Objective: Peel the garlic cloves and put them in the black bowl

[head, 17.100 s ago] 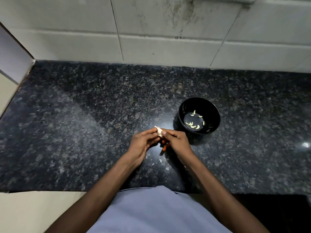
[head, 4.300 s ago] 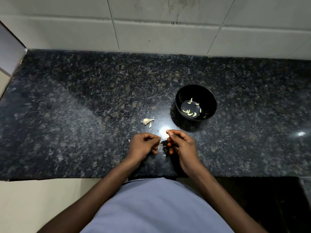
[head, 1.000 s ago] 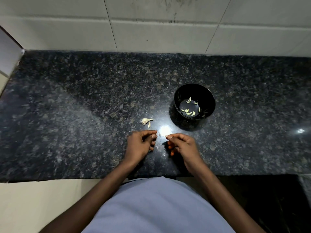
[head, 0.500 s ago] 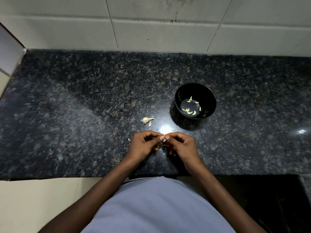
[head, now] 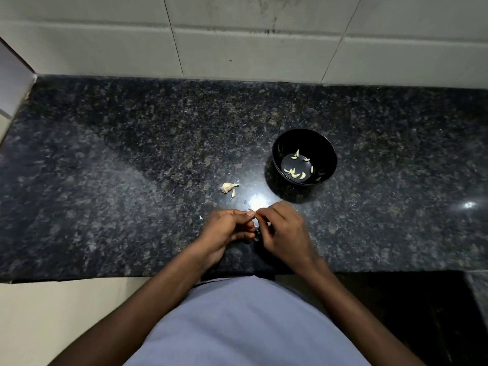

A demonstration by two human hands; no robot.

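Garlic remnant (head: 229, 186) plus a loose sliver (head: 233, 193) lie on the counter (head: 105, 180), just beyond the left hand (head: 226, 229). Left hand fingers curled, tips meeting the right hand (head: 284, 231) at a pinch; whatever sits between them is too small to make out. Black bowl (head: 327, 154) stands beyond the right hand, apart from it, peeled cloves (head: 295, 173) inside.

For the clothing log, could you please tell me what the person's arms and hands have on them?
Both forearms are bare, with no sleeves showing. The left hand and right hand wear no gloves; no rings or watch are visible. A light blue-grey shirt covers the torso.
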